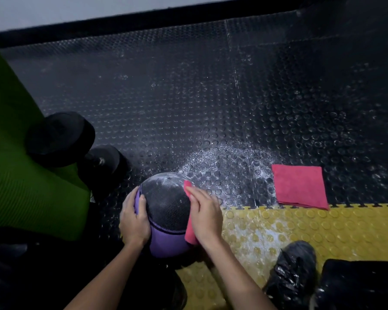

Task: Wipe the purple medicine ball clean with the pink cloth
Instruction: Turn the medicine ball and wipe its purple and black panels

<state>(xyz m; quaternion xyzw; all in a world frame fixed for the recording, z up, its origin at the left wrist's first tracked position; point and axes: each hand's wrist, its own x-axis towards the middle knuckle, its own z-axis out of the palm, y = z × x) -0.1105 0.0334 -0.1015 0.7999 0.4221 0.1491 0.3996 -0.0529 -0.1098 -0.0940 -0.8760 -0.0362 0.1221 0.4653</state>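
Down on the studded floor (pixel 188 108), the purple medicine ball (pixel 166 211) sat between both hands: left hand (pixel 133 220) grip curled round its side, right hand (pixel 205 217) seemingly flat in that dim light, pressing the pink cloth (pixel 189 231) on. Unpinched, that cloth could slide off mid-wipe.

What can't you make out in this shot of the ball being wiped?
Head view only:
- Underside of the medicine ball: hidden by its own curve.
- Most of the pink cloth: covered by the right hand.
- The ball's left flank: under the left hand.
- Markings on the dumbbells: too dark.
- The green mat: cut off by the left edge.
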